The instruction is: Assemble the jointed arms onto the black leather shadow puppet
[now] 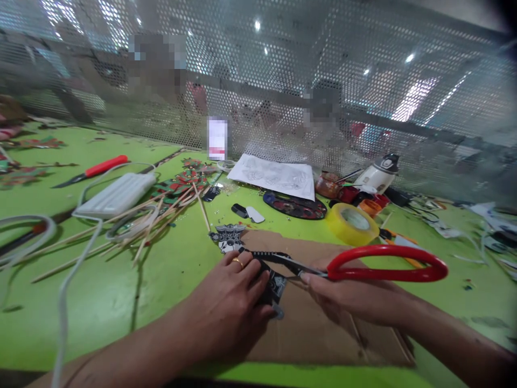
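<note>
My left hand [232,304], a ring on one finger, presses and grips a black-and-white patterned flat piece [277,286] over a brown cardboard sheet [299,337]. More black-and-white patterned material [229,237] shows just beyond my left fingers; whether it is joined to the held piece is hidden. My right hand [343,293] is closed around red-handled scissors [388,250]. Their blades point left, close to the patterned piece and a black strip [270,255] beside it. My own fingers cover part of the piece, and where the blades meet it is unclear.
Behind the cardboard lie yellow tape [337,226], an oval palette [283,207] and a paper drawing [274,175]. To the left are thin sticks [161,226], a white power strip [117,194] with its cord, and another red-handled tool [107,165]. A perforated screen [258,70] closes off the back.
</note>
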`<action>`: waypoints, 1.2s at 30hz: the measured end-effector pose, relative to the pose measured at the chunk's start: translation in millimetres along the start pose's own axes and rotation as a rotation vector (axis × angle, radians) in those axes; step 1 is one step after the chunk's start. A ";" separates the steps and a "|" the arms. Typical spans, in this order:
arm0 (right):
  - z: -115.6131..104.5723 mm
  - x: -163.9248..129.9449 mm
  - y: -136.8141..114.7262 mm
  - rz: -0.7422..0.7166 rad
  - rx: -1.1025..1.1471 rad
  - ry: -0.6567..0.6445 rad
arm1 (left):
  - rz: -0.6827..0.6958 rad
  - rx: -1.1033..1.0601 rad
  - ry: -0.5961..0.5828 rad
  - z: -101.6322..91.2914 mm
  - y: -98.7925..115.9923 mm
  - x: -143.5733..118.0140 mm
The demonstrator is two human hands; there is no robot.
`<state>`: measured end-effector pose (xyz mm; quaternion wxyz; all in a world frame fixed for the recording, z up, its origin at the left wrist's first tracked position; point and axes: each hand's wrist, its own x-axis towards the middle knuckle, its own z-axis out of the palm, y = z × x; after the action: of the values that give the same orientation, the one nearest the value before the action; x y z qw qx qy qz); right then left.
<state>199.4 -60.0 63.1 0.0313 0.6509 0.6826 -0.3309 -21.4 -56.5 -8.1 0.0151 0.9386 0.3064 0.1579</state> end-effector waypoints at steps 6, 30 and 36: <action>-5.8 -2.6 -3.9 -0.002 -0.010 -0.007 | 0.018 -0.001 -0.045 -1.8 0.2 0.5; -7.2 -1.5 5.6 0.003 -0.035 -0.005 | 0.007 0.019 -0.076 -1.1 -2.1 1.4; -8.9 -3.6 5.9 0.048 -0.014 -0.005 | 0.064 0.039 -0.030 -2.8 -2.2 2.2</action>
<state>208.8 -59.0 69.3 0.0456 0.6659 0.6691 -0.3270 -21.8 -53.6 -5.1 -0.0037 0.9504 0.2788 0.1382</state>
